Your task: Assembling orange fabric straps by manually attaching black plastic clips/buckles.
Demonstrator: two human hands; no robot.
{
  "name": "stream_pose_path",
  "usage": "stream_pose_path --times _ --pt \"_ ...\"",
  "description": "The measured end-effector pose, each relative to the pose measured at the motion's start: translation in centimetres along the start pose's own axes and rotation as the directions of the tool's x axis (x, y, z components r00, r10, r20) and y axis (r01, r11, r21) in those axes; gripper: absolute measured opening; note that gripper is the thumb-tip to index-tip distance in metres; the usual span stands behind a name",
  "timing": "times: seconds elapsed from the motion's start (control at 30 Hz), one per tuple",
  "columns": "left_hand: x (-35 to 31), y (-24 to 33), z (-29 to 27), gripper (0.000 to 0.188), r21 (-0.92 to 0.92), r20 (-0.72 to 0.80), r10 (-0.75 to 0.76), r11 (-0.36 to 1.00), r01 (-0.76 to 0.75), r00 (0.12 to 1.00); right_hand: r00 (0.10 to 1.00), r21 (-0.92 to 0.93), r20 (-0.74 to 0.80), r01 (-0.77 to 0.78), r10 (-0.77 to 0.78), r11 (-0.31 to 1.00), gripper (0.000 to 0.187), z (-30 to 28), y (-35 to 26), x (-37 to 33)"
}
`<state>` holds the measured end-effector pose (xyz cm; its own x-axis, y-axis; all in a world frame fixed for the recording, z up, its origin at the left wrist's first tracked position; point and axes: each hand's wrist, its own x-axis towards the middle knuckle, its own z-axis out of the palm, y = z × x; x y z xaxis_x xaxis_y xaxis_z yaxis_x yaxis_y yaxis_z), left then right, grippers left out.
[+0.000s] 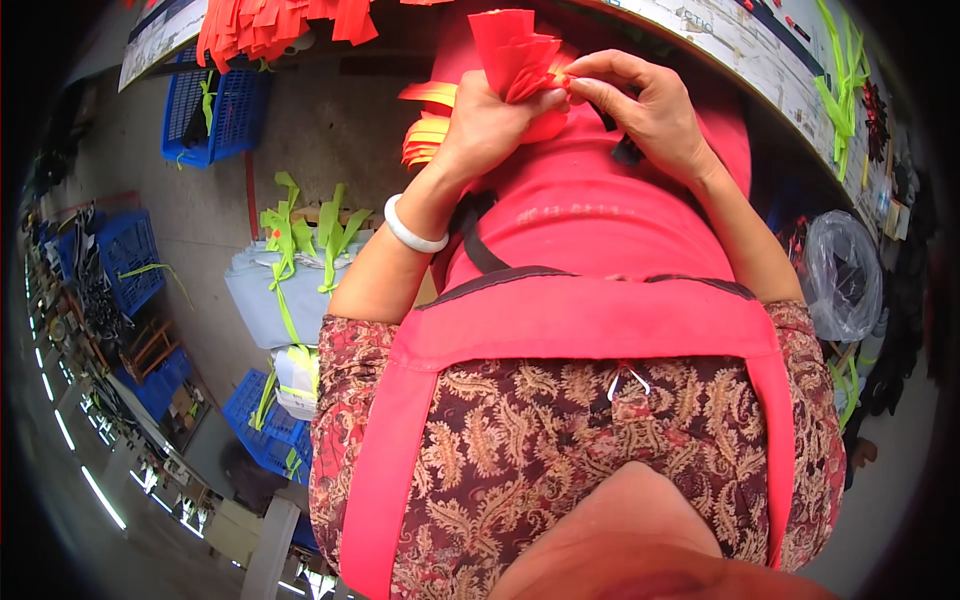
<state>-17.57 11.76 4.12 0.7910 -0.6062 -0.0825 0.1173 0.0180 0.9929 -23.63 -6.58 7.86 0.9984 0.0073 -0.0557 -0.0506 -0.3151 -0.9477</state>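
Note:
A fanned bundle of red fabric strips (508, 50) stands up out of my left hand (490, 125), which is closed around its lower part above my lap. Folded strips in orange and yellow (428, 132) hang out on the left side of that hand. My right hand (655, 108) comes in from the right, its thumb and forefinger pinched together on the edge of the red bundle, close to the left thumb. The fingertips hide exactly how much of the strip they hold. A pink apron (600, 190) lies under both hands.
A pile of red strips (265, 30) hangs over the table edge at far left. The worktable (740, 60) runs along the far right, with green-yellow ties (843, 90) on it. A blue crate (212, 115) and grey stacked sheets (262, 285) with green ties stand to the left.

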Motion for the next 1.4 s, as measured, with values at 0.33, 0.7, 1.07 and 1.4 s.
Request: stream_pose_path --times 0.33,0.7,1.07,1.4 --pt "0.0 -0.4 -0.2 0.014 -0.041 -0.002 0.007 0.999 -0.007 1.0 0.998 -0.048 0.012 0.056 -0.056 0.997 0.018 -0.2 0.3 0.1" --pt "-0.3 -0.3 -0.3 0.013 0.026 -0.021 -0.01 1.0 0.01 1.0 0.987 -0.167 0.071 0.153 -0.143 0.974 0.019 0.2 0.6 0.3" --pt "0.8 -1.0 -0.8 0.012 -0.205 -0.021 0.011 0.979 -0.015 1.0 0.978 0.04 -0.124 -0.162 0.165 0.986 0.026 -1.3 1.0 0.9" --pt "1.8 0.6 -2.4 0.013 -0.085 0.021 -0.02 0.996 0.022 1.0 0.985 0.386 -0.085 -0.103 0.147 0.917 0.014 -1.2 0.9 2.1"
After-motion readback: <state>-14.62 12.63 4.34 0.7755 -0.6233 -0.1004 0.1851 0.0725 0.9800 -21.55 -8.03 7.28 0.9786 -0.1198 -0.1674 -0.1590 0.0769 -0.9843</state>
